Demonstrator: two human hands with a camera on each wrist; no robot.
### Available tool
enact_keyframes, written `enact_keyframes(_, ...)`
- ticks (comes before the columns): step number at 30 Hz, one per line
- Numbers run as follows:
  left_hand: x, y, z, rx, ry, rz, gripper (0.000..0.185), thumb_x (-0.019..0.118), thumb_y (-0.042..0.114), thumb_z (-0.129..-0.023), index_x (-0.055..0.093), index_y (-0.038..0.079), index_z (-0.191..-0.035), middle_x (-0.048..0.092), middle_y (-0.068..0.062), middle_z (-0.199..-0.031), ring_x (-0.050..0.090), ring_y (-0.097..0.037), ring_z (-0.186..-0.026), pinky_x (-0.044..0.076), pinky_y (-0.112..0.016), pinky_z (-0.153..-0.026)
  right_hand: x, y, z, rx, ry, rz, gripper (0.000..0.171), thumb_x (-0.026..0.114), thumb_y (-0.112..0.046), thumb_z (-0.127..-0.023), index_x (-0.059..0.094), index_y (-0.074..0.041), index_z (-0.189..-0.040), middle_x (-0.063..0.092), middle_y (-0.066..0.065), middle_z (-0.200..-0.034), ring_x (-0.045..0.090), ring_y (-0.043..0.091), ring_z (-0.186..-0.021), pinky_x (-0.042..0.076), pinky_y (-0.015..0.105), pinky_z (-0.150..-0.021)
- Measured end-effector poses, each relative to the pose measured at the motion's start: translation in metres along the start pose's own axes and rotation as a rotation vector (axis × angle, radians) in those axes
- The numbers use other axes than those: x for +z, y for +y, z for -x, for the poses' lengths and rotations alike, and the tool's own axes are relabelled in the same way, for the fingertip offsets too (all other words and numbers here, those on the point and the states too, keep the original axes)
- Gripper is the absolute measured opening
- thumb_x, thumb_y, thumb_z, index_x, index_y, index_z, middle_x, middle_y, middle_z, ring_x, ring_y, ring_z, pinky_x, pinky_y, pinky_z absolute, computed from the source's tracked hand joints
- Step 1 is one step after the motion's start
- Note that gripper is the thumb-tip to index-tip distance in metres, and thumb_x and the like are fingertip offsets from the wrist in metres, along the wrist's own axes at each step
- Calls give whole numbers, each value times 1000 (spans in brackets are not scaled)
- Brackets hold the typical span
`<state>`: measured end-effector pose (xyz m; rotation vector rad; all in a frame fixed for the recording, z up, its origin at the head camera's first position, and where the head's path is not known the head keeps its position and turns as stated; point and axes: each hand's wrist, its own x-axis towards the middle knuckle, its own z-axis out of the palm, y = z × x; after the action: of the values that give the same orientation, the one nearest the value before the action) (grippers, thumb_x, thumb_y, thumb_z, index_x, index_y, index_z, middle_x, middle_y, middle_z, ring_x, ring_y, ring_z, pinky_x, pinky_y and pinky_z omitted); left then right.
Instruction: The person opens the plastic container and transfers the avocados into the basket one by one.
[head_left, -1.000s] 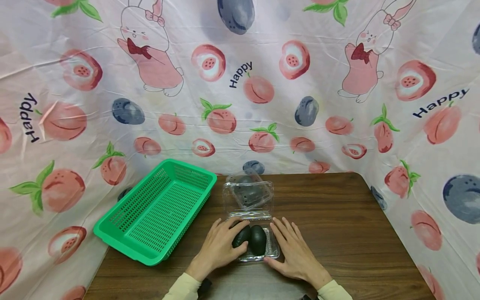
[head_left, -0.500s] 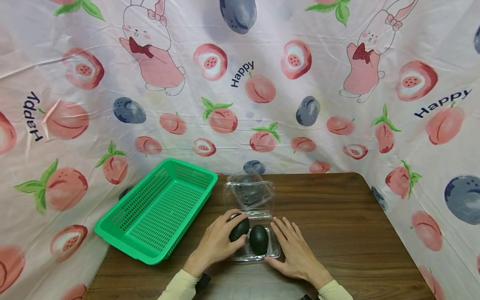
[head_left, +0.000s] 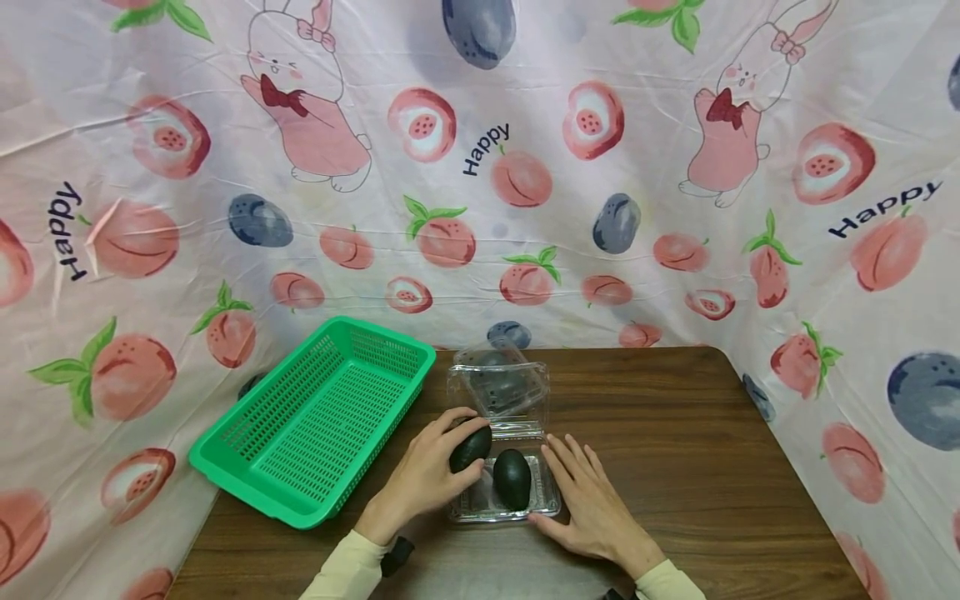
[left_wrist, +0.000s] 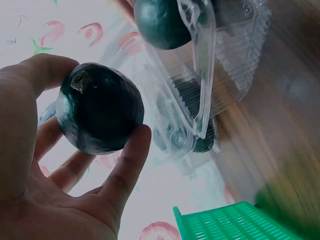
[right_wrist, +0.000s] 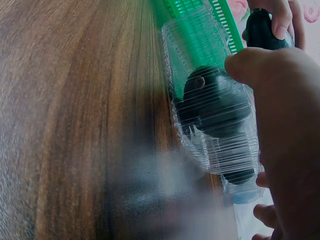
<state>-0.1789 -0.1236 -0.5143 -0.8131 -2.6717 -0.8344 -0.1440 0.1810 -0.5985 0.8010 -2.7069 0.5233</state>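
My left hand [head_left: 427, 467] grips a dark green avocado [left_wrist: 100, 110] between thumb and fingers, lifted above the left part of a clear plastic clamshell box [head_left: 480, 510]. Its stem scar shows in the left wrist view. A second avocado [head_left: 512, 480] lies inside the box, near its middle. The box's lid [head_left: 457, 392] stands raised at the back. Along the right side of the box rests my right hand [head_left: 592, 508], fingers extended, the thumb at the front corner. The right wrist view shows the lying avocado [right_wrist: 220, 102] through the box wall.
A green slotted plastic basket [head_left: 311, 442] stands left of the box. Behind the lid is another clear container [head_left: 517, 400], with dark shapes visible through the plastic. A fruit-printed cloth [head_left: 570, 292] hangs round the back and sides of the wooden table [head_left: 675, 450].
My left hand has raised the gripped avocado out of the box and moved it slightly left and back. The other avocado has shifted a little. My right hand has stayed in place.
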Motion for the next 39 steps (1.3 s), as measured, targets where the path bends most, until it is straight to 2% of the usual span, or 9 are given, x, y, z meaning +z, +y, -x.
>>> enact_keyframes(6,-9,-2,0,2,28,-7,59,89,24,-95,73,23,-151,67,-11,-153,75,-31,-121,64,-51,-92,1,0,0,6,-6,6,106,83,-65,-93,47,-3,-171,47,19,-179,45,48,-166,38,71,-131)
enact_keyframes(19,-38,-13,-6,13,89,-20,59,90,18,-95,72,15,-151,67,-16,-152,75,-30,-118,67,-44,-86,1,0,-1,3,8,33,107,84,-66,-91,48,-3,-170,48,19,-178,46,48,-165,39,70,-130)
enact_keyframes(24,-54,-19,-6,-25,96,-15,58,89,19,-96,72,16,-151,66,-16,-154,76,-32,-118,67,-48,-87,3,0,0,4,15,40,108,85,-66,-90,48,-4,-171,48,17,-178,46,46,-165,37,68,-131)
enact_keyframes(26,-61,-22,-6,-42,94,-23,58,89,20,-97,71,16,-152,65,-16,-155,76,-34,-120,67,-49,-88,3,-1,1,6,20,40,108,85,-66,-90,48,-4,-171,48,16,-178,47,45,-165,27,60,-139)
enact_keyframes(28,-68,-26,-7,-45,100,-29,59,89,19,-97,71,16,-153,65,-17,-156,76,-36,-121,66,-50,-87,4,-1,1,7,24,35,108,85,-66,-90,49,-4,-170,49,17,-178,47,45,-165,11,47,-146)
enact_keyframes(30,-74,-30,-8,-36,112,-39,59,90,18,-96,71,14,-152,66,-17,-155,75,-37,-121,66,-50,-86,4,-1,1,3,27,29,108,85,-65,-90,49,-4,-170,49,17,-178,47,46,-165,-7,34,-145)
enact_keyframes(32,-80,-34,-9,-24,126,-44,58,91,16,-95,72,12,-151,66,-17,-153,75,-37,-119,66,-49,-84,4,-1,1,-6,33,31,107,85,-65,-90,50,-2,-169,50,19,-177,48,47,-164,-18,25,-140)
enact_keyframes(39,-99,-46,-15,-34,119,-47,57,90,16,-97,72,12,-151,65,-16,-153,75,-32,-115,67,-42,-83,4,0,1,-17,46,37,107,86,-64,-89,50,-2,-169,51,19,-176,50,48,-162,-21,24,-139)
